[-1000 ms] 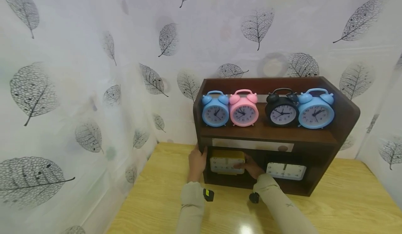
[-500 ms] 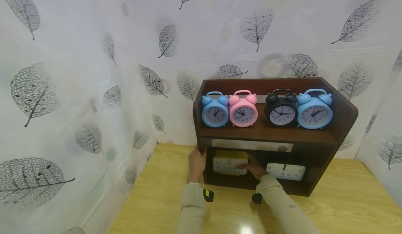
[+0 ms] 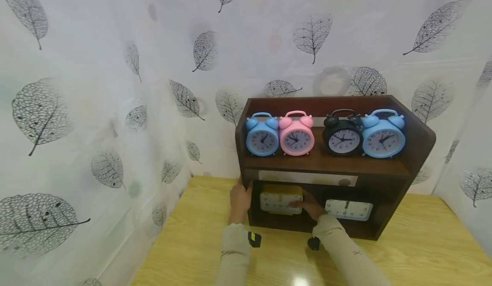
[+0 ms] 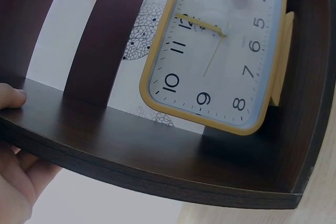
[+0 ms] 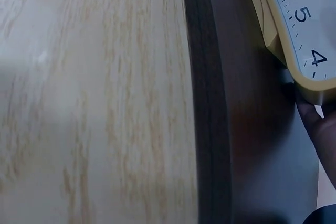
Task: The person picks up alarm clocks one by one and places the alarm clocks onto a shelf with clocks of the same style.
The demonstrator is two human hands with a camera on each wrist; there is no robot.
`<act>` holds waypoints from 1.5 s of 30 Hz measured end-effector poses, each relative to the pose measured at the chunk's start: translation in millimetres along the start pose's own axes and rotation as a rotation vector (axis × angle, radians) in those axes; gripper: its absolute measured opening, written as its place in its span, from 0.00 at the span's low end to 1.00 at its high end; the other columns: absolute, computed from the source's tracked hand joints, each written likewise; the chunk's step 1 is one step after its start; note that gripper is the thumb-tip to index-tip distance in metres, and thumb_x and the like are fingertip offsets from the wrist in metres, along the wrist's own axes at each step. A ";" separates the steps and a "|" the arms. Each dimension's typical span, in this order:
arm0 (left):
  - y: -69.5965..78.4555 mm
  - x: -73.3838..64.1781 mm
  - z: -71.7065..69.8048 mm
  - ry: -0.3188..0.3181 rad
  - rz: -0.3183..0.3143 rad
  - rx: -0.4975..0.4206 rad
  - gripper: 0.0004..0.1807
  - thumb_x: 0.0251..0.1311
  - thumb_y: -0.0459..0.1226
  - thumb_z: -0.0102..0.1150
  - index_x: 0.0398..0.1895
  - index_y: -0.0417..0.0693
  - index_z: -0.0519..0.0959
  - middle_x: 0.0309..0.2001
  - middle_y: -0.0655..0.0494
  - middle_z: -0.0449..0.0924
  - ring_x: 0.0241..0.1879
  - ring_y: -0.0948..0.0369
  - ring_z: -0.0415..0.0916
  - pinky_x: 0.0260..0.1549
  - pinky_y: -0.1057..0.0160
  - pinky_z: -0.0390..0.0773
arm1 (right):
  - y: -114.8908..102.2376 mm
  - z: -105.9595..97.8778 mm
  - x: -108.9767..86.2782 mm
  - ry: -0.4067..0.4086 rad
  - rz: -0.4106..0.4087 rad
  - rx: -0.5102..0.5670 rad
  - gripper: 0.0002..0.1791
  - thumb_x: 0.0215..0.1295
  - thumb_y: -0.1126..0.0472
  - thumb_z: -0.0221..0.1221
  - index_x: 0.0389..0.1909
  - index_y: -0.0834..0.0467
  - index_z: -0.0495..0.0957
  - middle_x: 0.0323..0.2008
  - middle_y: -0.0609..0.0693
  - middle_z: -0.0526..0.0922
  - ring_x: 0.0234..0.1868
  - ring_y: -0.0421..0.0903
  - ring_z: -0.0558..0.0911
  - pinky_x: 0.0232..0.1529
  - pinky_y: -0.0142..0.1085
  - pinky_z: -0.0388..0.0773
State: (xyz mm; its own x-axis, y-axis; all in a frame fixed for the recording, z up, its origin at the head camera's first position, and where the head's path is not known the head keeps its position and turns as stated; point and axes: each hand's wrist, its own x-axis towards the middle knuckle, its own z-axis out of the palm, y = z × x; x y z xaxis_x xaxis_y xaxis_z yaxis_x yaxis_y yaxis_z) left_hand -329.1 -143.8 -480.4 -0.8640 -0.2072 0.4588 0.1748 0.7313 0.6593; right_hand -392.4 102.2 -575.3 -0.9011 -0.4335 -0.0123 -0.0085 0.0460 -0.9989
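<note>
A yellow-framed rectangular clock stands in the lower left of a dark brown two-tier shelf. My right hand grips the clock by its right side, thumb over the dial. In the left wrist view that clock sits inside the shelf, apart from the left side panel. My left hand holds the shelf's left panel, thumb inside and fingers outside. The right wrist view shows the clock's lower corner with part of the right hand behind it.
On the upper tier stand a blue twin-bell alarm clock, a pink one, a black one and a larger blue one. A white-faced rectangular clock occupies the lower right. The shelf rests on a wood-grain table against leaf-patterned walls.
Over the first half second, my right hand shifted the yellow clock slightly to the right, away from the left panel. Since then it has stayed about still. My left hand keeps its hold.
</note>
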 end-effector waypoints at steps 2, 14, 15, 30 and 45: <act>0.2 0.7 0.4 0.002 0.000 0.000 0.21 0.65 0.38 0.52 0.58 0.37 0.71 0.30 0.35 0.83 0.19 0.54 0.72 0.22 0.52 0.74 | 0.1 -0.1 0.2 0.007 0.000 0.001 0.26 0.52 0.69 0.65 0.53 0.64 0.71 0.37 0.40 0.83 0.41 0.39 0.80 0.48 0.33 0.73; -3.9 2.5 -0.5 0.001 0.001 0.002 0.23 0.65 0.39 0.51 0.61 0.39 0.69 0.30 0.35 0.83 0.16 0.57 0.69 0.19 0.56 0.72 | -7.1 2.8 -0.1 0.107 0.082 -0.078 0.50 0.51 0.62 0.69 0.71 0.60 0.48 0.69 0.66 0.55 0.68 0.61 0.58 0.68 0.57 0.51; -4.0 2.4 -0.8 0.004 0.000 0.007 0.23 0.65 0.39 0.51 0.61 0.39 0.69 0.32 0.35 0.83 0.18 0.56 0.70 0.20 0.55 0.72 | -7.5 2.8 -0.5 0.114 0.084 -0.088 0.51 0.51 0.61 0.69 0.71 0.60 0.48 0.71 0.66 0.51 0.70 0.62 0.54 0.68 0.58 0.49; -3.2 1.8 -3.8 -0.003 -0.002 -0.009 0.23 0.64 0.37 0.52 0.61 0.38 0.69 0.37 0.33 0.82 0.24 0.50 0.78 0.24 0.50 0.75 | -36.1 10.6 -23.7 0.173 -0.120 -0.111 0.41 0.56 0.68 0.64 0.69 0.61 0.55 0.68 0.67 0.59 0.70 0.64 0.54 0.67 0.62 0.49; 4.5 -1.3 -5.3 -0.017 -0.029 -0.024 0.24 0.64 0.38 0.52 0.62 0.37 0.68 0.37 0.32 0.82 0.32 0.42 0.81 0.31 0.45 0.77 | -62.1 14.7 -49.4 0.219 -0.358 -0.307 0.40 0.49 0.70 0.68 0.64 0.67 0.61 0.63 0.67 0.67 0.67 0.62 0.62 0.65 0.53 0.56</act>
State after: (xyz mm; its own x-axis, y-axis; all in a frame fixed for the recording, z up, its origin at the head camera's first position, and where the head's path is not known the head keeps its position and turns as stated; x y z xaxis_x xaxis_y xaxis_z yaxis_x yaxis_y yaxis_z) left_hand -324.7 -143.7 -474.9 -0.8767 -0.2165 0.4295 0.1610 0.7094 0.6862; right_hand -341.0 107.5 -513.3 -0.8875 -0.2737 0.3706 -0.4304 0.2054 -0.8790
